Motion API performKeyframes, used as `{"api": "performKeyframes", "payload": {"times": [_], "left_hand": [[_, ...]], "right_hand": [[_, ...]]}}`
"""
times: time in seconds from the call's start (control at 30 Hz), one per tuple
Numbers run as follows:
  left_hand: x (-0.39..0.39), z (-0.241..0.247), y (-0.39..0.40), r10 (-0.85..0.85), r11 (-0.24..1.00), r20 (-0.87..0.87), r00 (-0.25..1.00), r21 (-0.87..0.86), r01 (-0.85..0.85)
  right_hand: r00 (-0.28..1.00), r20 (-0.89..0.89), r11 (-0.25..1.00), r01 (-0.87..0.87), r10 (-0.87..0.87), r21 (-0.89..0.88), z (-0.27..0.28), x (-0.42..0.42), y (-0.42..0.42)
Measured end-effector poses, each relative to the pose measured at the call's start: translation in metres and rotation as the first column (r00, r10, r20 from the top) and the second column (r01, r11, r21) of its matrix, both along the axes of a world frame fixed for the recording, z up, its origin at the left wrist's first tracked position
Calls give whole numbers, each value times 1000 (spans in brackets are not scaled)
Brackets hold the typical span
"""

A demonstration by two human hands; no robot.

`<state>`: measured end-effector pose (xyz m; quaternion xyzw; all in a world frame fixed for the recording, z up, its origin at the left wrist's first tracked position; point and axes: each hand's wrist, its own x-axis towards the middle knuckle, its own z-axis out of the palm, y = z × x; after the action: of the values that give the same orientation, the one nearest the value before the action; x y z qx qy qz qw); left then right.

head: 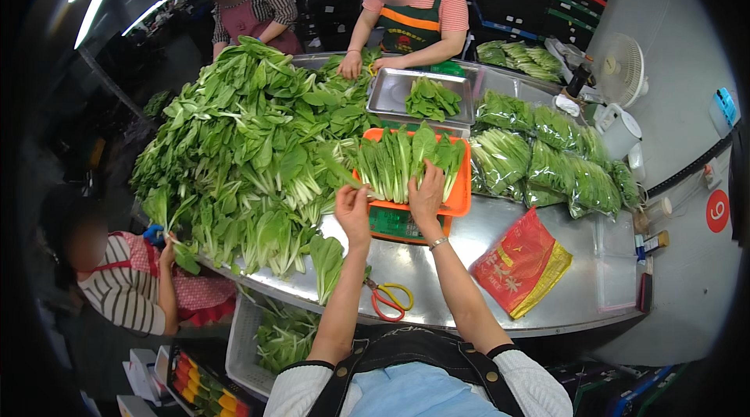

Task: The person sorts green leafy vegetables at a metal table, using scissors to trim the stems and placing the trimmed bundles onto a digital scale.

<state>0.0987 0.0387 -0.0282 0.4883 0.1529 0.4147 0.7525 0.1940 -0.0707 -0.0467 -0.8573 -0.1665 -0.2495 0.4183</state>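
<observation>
An orange plastic tray (462, 183) holding a row of leafy greens (399, 162) sits on a digital scale (398, 225) with a lit green display. My left hand (353, 212), at the tray's near left corner, pinches the pale stem of a leafy green (340, 168). My right hand (428, 191) lies over the tray's near side, its fingertips at the greens; whether it grips any is unclear. A big heap of leafy greens (252, 142) covers the table's left part. Scissors (391, 301) with red and yellow handles lie near my left forearm.
Bagged greens (548, 153) and a red and gold bag (521, 265) lie right on the metal table (422, 276). A metal tray (389, 92) with greens stands beyond the orange one. Three people work around the table. A crate (239, 335) of greens stands below its edge.
</observation>
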Motion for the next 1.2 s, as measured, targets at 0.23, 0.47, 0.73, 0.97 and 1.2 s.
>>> {"api": "performKeyframes", "payload": {"times": [0.23,0.47,0.73,0.97,1.2], "left_hand": [[-198,-34,138,712,689,-231,663,43,-724],[-288,-88,140,648,707,-490,583,101,-700],[-20,6,41,-84,983,-519,850,95,156],[96,-8,4,264,849,-807,529,454,269],[105,-29,-6,84,940,-630,772,307,147]], "right_hand": [[992,-56,990,-107,112,93,10,0,-19],[966,-206,916,-62,155,396,-10,6,-79],[761,-531,841,-35,373,541,-2,25,-95],[791,-342,706,-154,508,691,3,45,-65],[796,-338,714,-159,501,682,-19,45,-25]]}}
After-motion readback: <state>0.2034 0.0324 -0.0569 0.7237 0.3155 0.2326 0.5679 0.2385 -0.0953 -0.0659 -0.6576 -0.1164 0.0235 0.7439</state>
